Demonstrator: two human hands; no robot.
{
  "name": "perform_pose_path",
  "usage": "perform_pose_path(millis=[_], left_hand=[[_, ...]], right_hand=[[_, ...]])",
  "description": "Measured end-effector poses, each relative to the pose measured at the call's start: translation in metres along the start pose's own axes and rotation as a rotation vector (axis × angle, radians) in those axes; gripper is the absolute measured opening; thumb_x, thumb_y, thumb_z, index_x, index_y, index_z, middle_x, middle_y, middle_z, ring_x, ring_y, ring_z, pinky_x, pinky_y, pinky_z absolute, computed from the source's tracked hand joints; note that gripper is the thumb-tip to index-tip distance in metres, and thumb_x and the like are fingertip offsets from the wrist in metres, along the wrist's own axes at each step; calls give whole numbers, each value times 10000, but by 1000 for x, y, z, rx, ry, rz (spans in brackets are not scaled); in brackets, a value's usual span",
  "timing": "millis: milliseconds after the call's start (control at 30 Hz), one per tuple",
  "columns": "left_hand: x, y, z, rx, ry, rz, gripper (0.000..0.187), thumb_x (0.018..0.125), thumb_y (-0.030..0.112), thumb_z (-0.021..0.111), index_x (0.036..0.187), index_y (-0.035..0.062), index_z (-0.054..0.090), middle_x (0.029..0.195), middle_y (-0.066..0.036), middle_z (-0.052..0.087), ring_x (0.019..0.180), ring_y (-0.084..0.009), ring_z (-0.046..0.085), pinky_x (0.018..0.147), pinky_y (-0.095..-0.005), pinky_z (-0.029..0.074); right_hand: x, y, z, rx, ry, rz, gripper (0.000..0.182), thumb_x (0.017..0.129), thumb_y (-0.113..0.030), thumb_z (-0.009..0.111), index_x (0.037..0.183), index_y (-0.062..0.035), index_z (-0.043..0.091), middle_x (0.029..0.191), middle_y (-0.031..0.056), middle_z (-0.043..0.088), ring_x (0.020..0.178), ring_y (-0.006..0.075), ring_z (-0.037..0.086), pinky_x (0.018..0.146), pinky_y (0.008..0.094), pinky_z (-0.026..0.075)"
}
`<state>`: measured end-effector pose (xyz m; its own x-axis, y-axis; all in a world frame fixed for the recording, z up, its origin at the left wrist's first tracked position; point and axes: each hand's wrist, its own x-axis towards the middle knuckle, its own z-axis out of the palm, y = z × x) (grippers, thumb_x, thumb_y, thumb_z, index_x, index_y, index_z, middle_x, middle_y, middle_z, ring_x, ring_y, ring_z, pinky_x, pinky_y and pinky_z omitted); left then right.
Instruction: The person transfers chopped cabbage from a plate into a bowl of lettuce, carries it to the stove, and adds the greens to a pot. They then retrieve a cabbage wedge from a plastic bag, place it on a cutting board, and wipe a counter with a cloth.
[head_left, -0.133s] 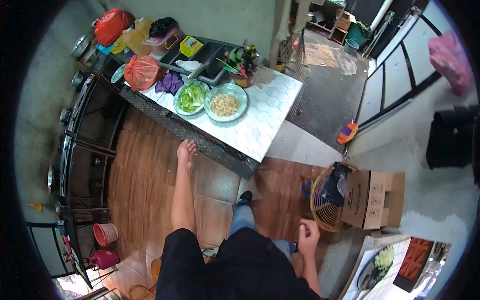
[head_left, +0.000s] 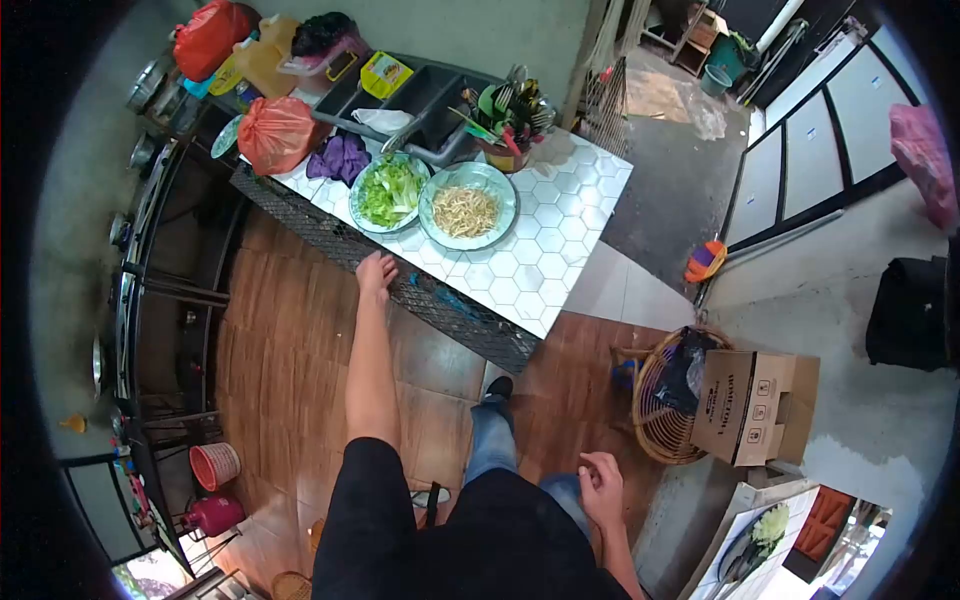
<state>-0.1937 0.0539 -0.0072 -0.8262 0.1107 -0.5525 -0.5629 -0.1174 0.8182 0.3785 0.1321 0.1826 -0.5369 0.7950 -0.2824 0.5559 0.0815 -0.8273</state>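
Note:
My left hand (head_left: 377, 274) reaches forward over the front edge of the white tiled counter (head_left: 540, 262), its fingers loosely apart and holding nothing. Just beyond it sit a plate of green lettuce leaves (head_left: 388, 193) and a plate of pale shredded food (head_left: 466, 212), side by side. Neither plate is touched. Low on the right, my right hand (head_left: 601, 487) hangs beside my thigh with loosely bent fingers and nothing visible in it. A purple cloth (head_left: 340, 158) lies left of the lettuce plate.
Behind the plates stand a dark divided tray (head_left: 432, 108), a utensil pot (head_left: 505, 155) and a red plastic bag (head_left: 275, 137). A wicker basket (head_left: 660, 420) and cardboard box (head_left: 752, 408) are on the right. A red bucket (head_left: 214, 466) and pink gas cylinder (head_left: 213, 515) stand at left.
The counter and plates appear nearer as my body moves forward. My left hand is closer to the counter edge; my right hand has swung toward my thigh.

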Motion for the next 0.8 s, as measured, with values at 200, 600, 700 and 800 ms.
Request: perform_pose_path(millis=[200,600,700,800], left_hand=[[59,13,30,-120,166,-45,225,951,113,564,1133,-11,517,923,-139,598,698,-224,648,579,-331,592],[-14,37,-31,59,347,311,450,956,35,555,1377,-39,416,1112,-176,646,785,-201,654,578,-288,559],[-73,45,-66,143,256,431,392,962,31,547,1337,-36,453,1019,-146,667,717,-162,637,545,-268,530],[-147,39,-88,392,117,595,279,963,19,547,1237,-30,537,871,-72,658,642,-110,596,493,-239,486]], right_hand=[[-1,1,10,-62,93,125,186,899,-38,599,1067,5,667,991,79,615,776,151,591,675,250,465],[-27,7,11,-40,192,233,190,926,-67,574,1080,-3,665,1006,88,613,853,176,614,730,278,490],[-38,9,13,-14,177,172,190,924,-63,576,1083,-9,667,1008,82,612,840,171,613,718,275,491],[-47,8,10,17,164,117,188,921,-61,584,1082,-12,667,1011,80,612,821,163,608,700,270,490]])
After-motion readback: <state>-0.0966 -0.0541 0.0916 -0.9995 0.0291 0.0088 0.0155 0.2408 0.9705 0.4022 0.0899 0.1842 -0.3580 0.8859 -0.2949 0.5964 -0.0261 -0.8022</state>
